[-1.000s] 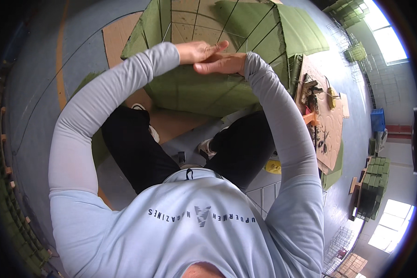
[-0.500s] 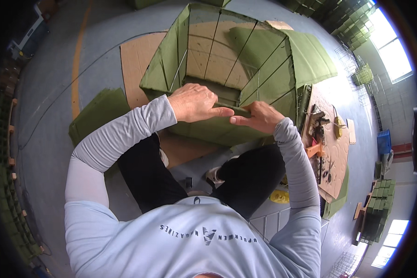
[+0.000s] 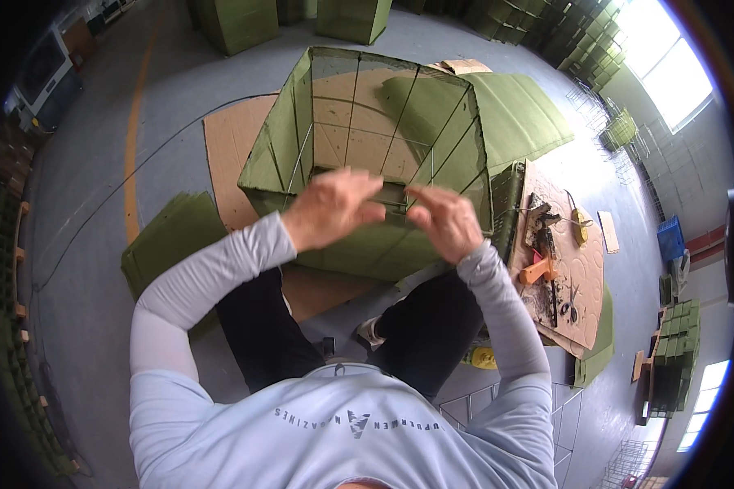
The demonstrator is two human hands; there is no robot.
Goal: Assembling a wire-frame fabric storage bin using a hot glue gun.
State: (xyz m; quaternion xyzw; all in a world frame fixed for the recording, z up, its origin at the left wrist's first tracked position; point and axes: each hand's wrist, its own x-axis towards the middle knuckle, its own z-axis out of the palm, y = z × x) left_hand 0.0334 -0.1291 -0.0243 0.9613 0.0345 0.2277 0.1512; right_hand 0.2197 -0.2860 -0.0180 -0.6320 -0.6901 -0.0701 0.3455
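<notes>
The head view shows a green box built on thin wire bars, standing in front of the person between and beyond the knees, on a flat cardboard sheet. Its mouth points up toward the camera, and its near rim runs crosswise, from the person's left to right; which of its axes is longest I cannot tell, as the lens bends its edges. Through the bars of its far side the cardboard shows. Over the near rim are both hands, a little blurred: the left hand and the right hand have fingers stretched toward each other and thumbs spread from them, half open, with nothing seen in their hold; whether either touches the rim I cannot tell. Left of the box lies a dark green sheet; beyond its right far corner spreads a lighter green panel. Just right of the box, a tan board carries an orange tool, scissors and a yellow object. Well beyond the box's far side stand more green boxes, and far off to its right is a blue bin.
</notes>
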